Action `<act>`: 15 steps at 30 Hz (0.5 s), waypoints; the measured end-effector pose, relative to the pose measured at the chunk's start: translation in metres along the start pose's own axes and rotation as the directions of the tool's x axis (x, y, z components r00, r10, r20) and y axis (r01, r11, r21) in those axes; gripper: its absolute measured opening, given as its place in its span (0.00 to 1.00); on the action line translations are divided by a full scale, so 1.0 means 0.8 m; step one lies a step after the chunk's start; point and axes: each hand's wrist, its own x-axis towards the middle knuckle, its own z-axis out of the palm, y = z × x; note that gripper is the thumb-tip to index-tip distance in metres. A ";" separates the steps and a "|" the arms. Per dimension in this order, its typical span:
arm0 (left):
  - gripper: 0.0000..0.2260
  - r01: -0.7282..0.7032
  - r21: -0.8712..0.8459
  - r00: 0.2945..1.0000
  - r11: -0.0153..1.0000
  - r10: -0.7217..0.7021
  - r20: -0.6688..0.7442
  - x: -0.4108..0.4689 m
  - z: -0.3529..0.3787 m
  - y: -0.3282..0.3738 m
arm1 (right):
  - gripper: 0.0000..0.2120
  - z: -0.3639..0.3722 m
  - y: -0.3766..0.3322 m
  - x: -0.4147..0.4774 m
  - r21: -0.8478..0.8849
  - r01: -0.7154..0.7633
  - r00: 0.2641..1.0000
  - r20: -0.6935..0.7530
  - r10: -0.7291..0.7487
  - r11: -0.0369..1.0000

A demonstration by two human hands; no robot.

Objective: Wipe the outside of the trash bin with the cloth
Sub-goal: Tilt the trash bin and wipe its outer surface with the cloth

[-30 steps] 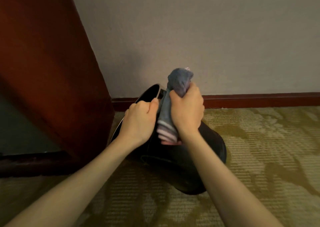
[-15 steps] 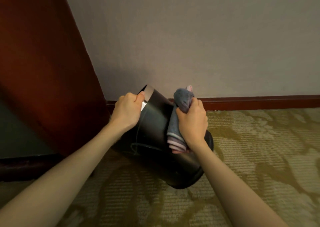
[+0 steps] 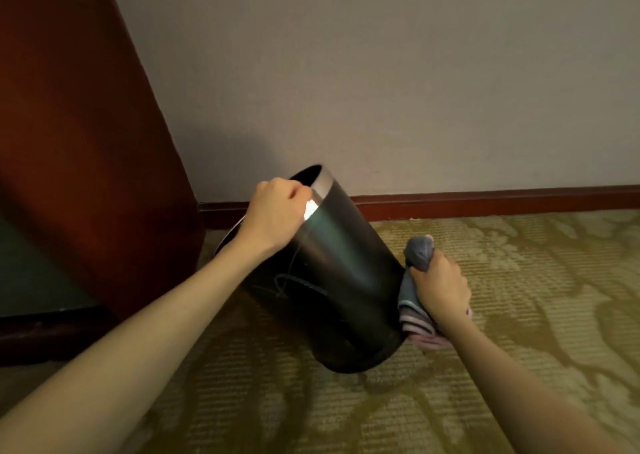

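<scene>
**Tilted bin steadied at the rim, cloth pressed low on its side**

Two bare forearms reach forward over an olive-green patterned carpet. Between the hands leans a black cylindrical trash bin with a silver rim band. Its base appears to rest on the carpet nearest the viewer, and its open mouth tips away.

The right hand is low at the bin's right side. Its fingers curl round a bunched grey-blue cloth with pink edges, holding it against the bin's wall. Farther off, the left hand grips the silver rim, with its fingers hooked over the edge.

A dark red wooden panel stands to the left of the left hand. Beyond both hands runs a red-brown skirting board below a pale wall.

The bin likely balances on the edge of its base. A hard sideways wipe could slide or roll it. The shiny band could slip from the left hand, and the bin would drop. The bunched cloth touches little surface, so patches may be missed.
</scene>
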 end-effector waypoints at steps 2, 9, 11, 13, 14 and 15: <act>0.17 -0.082 0.015 0.994 0.997 0.081 0.071 -0.003 0.013 0.021 | 0.12 0.000 0.026 -0.002 0.097 -0.142 0.988 0.073 0.135 0.985; 0.16 -0.280 0.061 0.917 0.958 0.248 0.313 -0.028 0.069 0.087 | 0.14 -0.007 0.114 -0.011 0.264 -0.459 0.887 0.188 0.422 0.848; 0.15 -0.339 0.061 0.882 0.939 0.295 0.368 -0.048 0.087 0.103 | 0.13 -0.015 0.133 -0.013 0.274 -0.476 0.879 0.182 0.441 0.835; 0.13 -0.419 0.091 0.830 0.904 0.340 0.443 -0.078 0.106 0.115 | 0.12 -0.025 0.150 -0.014 0.290 -0.467 0.884 0.171 0.435 0.835; 0.12 -0.471 0.114 0.801 0.874 0.370 0.470 -0.095 0.113 0.118 | 0.12 -0.029 0.157 -0.015 0.305 -0.455 0.890 0.168 0.423 0.836; 0.11 -0.540 0.145 0.770 0.829 0.417 0.483 -0.112 0.119 0.119 | 0.12 -0.032 0.163 -0.017 0.319 -0.445 0.895 0.166 0.413 0.837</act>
